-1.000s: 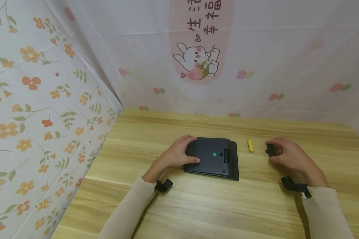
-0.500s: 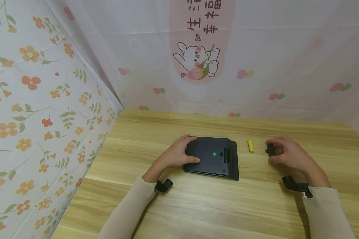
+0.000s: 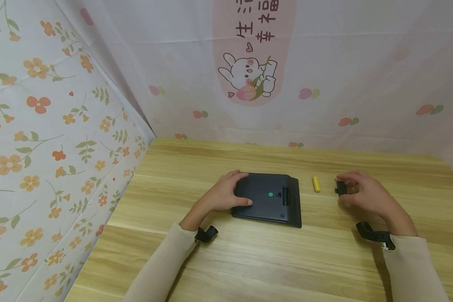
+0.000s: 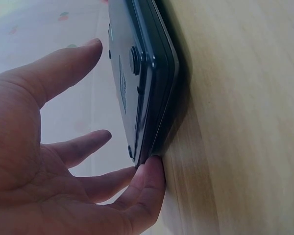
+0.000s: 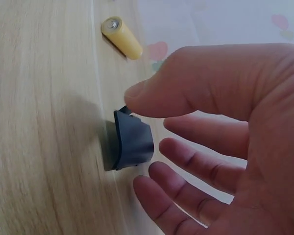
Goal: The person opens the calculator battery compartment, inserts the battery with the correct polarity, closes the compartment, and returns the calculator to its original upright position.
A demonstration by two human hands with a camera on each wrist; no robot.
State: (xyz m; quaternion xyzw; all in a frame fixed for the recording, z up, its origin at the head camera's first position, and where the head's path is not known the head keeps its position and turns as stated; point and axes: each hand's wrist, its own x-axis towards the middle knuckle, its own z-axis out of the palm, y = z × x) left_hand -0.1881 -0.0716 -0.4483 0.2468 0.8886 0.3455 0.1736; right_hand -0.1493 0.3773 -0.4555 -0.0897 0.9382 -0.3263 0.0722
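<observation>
A dark calculator [image 3: 262,197], back side up, lies on the table with its battery compartment [image 3: 285,196] uncovered. My left hand [image 3: 223,193] rests at its left end. In the left wrist view, the lower fingertips touch the calculator's edge while the thumb hovers off the back. My right hand [image 3: 368,193] is at a small black battery cover [image 5: 132,141], which stands on its edge on the table. Its thumb overlaps the cover's top in the right wrist view; whether it touches is unclear. The other fingers are spread apart from it. A yellow battery [image 3: 316,184] lies between calculator and cover.
The wood-grain table [image 3: 272,268] runs back to a white printed curtain [image 3: 324,75]. Another floral cloth [image 3: 60,138] hangs along the left side. Black wrist straps sit at both sleeve cuffs.
My right hand has shifted very slightly, and its thumb now overlaps the near end of the battery cover. The left hand, calculator and battery stay in place.
</observation>
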